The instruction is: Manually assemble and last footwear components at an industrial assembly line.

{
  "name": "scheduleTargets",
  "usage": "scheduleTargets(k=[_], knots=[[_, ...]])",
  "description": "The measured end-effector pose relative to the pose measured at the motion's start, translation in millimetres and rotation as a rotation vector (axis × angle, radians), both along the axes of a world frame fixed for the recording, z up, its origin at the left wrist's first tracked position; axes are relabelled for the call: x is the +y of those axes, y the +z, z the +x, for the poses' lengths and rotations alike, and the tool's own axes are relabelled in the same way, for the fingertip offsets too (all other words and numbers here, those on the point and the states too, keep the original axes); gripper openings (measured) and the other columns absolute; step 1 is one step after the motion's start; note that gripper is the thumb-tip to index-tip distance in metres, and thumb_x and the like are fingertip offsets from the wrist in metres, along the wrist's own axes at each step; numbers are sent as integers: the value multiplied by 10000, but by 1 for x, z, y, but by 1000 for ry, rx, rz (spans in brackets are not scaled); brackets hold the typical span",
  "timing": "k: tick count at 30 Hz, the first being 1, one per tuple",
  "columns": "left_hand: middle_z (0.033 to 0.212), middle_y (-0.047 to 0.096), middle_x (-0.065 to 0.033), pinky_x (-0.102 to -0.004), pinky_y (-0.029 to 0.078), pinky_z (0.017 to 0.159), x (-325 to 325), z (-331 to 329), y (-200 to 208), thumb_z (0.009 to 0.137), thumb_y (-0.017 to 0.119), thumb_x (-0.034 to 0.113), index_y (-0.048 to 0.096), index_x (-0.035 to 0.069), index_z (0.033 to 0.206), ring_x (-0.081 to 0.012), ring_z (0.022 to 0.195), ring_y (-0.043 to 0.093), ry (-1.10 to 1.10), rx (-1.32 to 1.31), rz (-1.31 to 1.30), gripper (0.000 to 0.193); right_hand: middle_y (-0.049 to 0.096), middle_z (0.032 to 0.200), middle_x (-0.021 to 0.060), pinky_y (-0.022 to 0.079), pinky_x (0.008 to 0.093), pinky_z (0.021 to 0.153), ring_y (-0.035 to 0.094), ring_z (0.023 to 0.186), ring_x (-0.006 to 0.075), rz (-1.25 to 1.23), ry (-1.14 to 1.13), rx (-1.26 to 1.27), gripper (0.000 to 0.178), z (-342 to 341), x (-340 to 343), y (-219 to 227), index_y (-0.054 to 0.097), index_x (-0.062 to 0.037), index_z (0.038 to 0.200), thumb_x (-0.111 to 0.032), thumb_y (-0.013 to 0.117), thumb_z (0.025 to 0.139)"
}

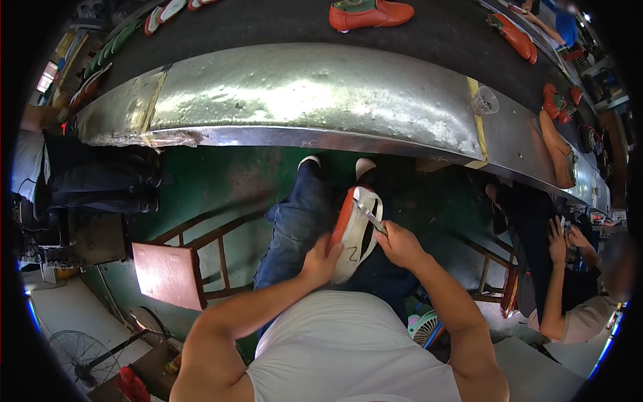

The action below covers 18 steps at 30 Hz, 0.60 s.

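Observation:
A shoe [348, 254] with a white upper and a red-orange strip along its left side rests over my lap, toe pointing away from me. My left hand [321, 260] is closed round its near left side. In my right hand [402, 246], at the shoe's right side, a slim metal hand tool [370, 216] is gripped. Its tip reaches over the white upper near the toe; blur hides whether it touches, and I cannot make out the tool's exact kind.
Ahead runs a conveyor with a dark belt [268, 23] and a dented metal edge [288, 87], carrying red and green shoes [372, 15]. A clear cup [485, 100] sits on the edge. Wooden stools [167, 273] and a seated co-worker [569, 288] flank me; another person [100, 174] is left.

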<state>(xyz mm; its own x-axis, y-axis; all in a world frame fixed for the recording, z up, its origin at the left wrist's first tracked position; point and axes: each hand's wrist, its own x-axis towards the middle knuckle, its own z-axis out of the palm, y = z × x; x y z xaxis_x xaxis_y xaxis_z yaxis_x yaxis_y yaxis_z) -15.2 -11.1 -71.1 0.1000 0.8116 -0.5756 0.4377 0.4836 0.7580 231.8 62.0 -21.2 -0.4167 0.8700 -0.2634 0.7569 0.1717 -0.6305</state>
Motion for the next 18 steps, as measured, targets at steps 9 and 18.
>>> scheduleTargets(k=[9,18], knots=[[1126,648,-281,-449,512,921,58,-11,121,764,770,189,83,104,1582,-405,1050,650,-756,409,55,1071,644,862,54,497,297,722,621,786,138,-117,-639,610,250,38,-91,-48,575,-14,1098,-247,556,1010],[1017,705,-201,-386,534,824,136,22,209,740,845,228,527,-11,1277,-303,932,698,-531,-188,569,668,654,942,78,512,287,733,643,809,143,-106,-803,690,211,56,-112,-65,550,10,1131,-132,572,977]])
